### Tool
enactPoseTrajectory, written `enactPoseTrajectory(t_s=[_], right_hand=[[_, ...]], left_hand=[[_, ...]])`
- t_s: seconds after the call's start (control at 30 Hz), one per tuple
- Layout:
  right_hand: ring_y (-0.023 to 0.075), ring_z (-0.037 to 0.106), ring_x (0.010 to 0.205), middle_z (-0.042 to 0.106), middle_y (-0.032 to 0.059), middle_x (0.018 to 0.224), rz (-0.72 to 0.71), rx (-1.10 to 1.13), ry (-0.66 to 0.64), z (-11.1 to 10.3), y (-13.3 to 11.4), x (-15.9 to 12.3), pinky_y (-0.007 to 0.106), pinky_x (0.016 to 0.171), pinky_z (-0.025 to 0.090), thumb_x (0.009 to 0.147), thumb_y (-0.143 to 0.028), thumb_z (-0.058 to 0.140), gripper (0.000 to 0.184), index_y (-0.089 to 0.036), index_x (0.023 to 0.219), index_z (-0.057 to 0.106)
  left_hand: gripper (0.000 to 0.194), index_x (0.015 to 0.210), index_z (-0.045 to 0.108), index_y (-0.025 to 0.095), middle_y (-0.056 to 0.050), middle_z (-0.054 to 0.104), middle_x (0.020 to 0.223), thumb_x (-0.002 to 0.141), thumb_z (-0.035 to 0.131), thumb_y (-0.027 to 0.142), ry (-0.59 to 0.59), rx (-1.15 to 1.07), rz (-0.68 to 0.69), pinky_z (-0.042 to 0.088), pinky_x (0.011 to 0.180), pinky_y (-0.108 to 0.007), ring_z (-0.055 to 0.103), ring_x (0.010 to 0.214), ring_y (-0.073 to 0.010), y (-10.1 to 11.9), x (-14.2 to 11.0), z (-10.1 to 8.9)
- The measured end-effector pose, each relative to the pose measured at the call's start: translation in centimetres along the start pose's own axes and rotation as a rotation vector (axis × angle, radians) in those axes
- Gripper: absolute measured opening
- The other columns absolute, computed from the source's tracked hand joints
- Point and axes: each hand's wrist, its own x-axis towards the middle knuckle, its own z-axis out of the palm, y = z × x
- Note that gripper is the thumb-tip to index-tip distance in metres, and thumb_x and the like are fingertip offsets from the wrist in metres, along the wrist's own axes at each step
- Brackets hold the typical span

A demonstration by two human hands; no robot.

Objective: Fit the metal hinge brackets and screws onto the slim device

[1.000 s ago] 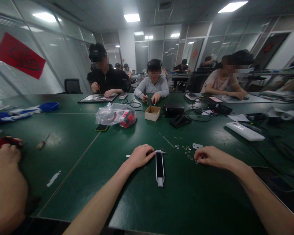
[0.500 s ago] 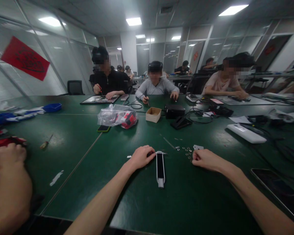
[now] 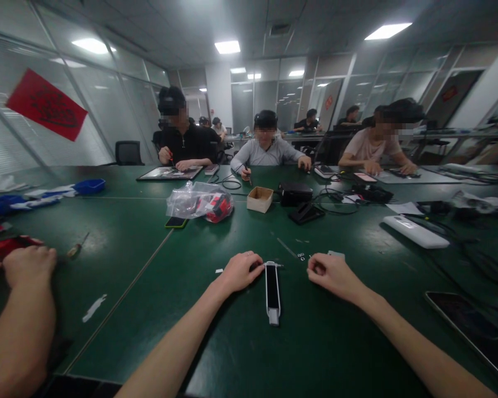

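A slim device with a white frame and a black strip [image 3: 273, 290] lies lengthwise on the green table. Across its far end runs a thin rod [image 3: 279, 266]. The fingers of my left hand [image 3: 244, 271] are closed at the rod's left end, beside the device's corner. To the right of the device, my right hand [image 3: 336, 275] is closed in a pinch low over the tabletop; what the fingertips hold, if anything, is hidden. A few small metal pieces [image 3: 301, 256] lie just beyond it, and a pale flat plate [image 3: 336, 254] shows partly behind its knuckles.
Ahead stand an open box [image 3: 259, 200], a plastic bag with red items [image 3: 201, 202] and a black case [image 3: 294, 193]. A white power bank [image 3: 415, 231], cables and a dark phone [image 3: 473, 326] lie right. At left, another person's hand [image 3: 29, 265] is near a screwdriver [image 3: 78, 246].
My right hand has moved left toward the device, over the spot with the small metal pieces, hiding many of them. My left hand stays at the rod.
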Motion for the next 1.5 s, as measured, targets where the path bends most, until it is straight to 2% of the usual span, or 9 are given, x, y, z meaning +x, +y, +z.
enactPoseTrajectory(t_s=[0.17, 0.3, 0.47, 0.63, 0.9, 1.23, 1.5], right_hand=[[0.0123, 0.052, 0.059, 0.06, 0.0013, 0.072, -0.035, 0.15, 0.082, 2.1, -2.2, 1.2, 0.026, 0.056, 0.042, 0.078, -0.03, 0.053, 0.014, -0.017, 0.076, 0.06], [0.0115, 0.05, 0.057, 0.06, 0.0002, 0.07, -0.079, 0.183, 0.067, 2.8, -3.0, 2.7, 0.024, 0.052, 0.039, 0.078, -0.032, 0.055, 0.017, -0.017, 0.082, 0.062], [0.0124, 0.052, 0.063, 0.063, 0.0024, 0.081, -0.137, 0.196, 0.049, 3.0, -3.6, 3.0, 0.025, 0.057, 0.042, 0.082, -0.03, 0.053, 0.02, -0.018, 0.093, 0.065], [0.0149, 0.056, 0.071, 0.064, 0.0036, 0.087, -0.117, 0.201, 0.038, 3.1, -3.5, 2.2, 0.029, 0.063, 0.047, 0.084, -0.029, 0.05, 0.018, -0.021, 0.091, 0.065], [0.0165, 0.058, 0.069, 0.066, 0.0039, 0.083, -0.064, 0.195, 0.088, 3.6, -2.9, 2.1, 0.031, 0.063, 0.049, 0.084, -0.031, 0.051, 0.019, -0.021, 0.091, 0.065], [0.0179, 0.063, 0.08, 0.07, 0.004, 0.093, -0.099, 0.221, 0.127, 4.1, -2.5, 2.1, 0.032, 0.073, 0.049, 0.085, -0.028, 0.048, 0.024, -0.021, 0.096, 0.068], [0.0181, 0.063, 0.083, 0.07, 0.0035, 0.097, -0.091, 0.232, 0.086, 4.0, -2.3, 2.1, 0.032, 0.074, 0.05, 0.086, -0.027, 0.048, 0.025, -0.023, 0.102, 0.067]], left_hand=[[0.022, 0.091, 0.061, 0.02, -0.002, 0.061, 0.083, 0.09, 0.046, 0.035, -0.001, 0.011, 0.004, 0.041, 0.067, -0.024, 0.056, 0.074, -0.0139, 0.2, -0.1, -0.2], [0.019, 0.09, 0.06, 0.019, -0.002, 0.061, 0.082, 0.09, 0.047, 0.033, 0.011, 0.013, 0.003, 0.041, 0.067, -0.024, 0.056, 0.076, -0.0142, 0.3, 0.0, -0.3], [0.019, 0.089, 0.06, 0.019, -0.002, 0.061, 0.083, 0.09, 0.046, 0.032, 0.004, 0.023, -0.007, 0.041, 0.066, -0.024, 0.056, 0.075, -0.0142, 0.5, -0.1, -0.5], [0.019, 0.089, 0.06, 0.019, -0.001, 0.061, 0.082, 0.089, 0.047, 0.033, -0.008, 0.027, -0.019, 0.041, 0.066, -0.024, 0.056, 0.075, -0.0142, 0.7, -0.3, -0.7], [0.021, 0.091, 0.06, 0.02, -0.002, 0.061, 0.085, 0.09, 0.045, 0.035, -0.018, 0.026, -0.037, 0.041, 0.068, -0.025, 0.056, 0.076, -0.0143, 0.7, -0.2, -0.6], [0.019, 0.09, 0.06, 0.02, -0.002, 0.061, 0.084, 0.09, 0.045, 0.031, -0.006, 0.022, -0.015, 0.041, 0.069, -0.025, 0.056, 0.077, -0.0148, 0.4, 0.0, -0.3], [0.019, 0.089, 0.059, 0.02, -0.002, 0.061, 0.085, 0.09, 0.045, 0.032, -0.009, 0.025, -0.029, 0.042, 0.07, -0.026, 0.056, 0.077, -0.0149, 0.5, 0.0, -0.4]])
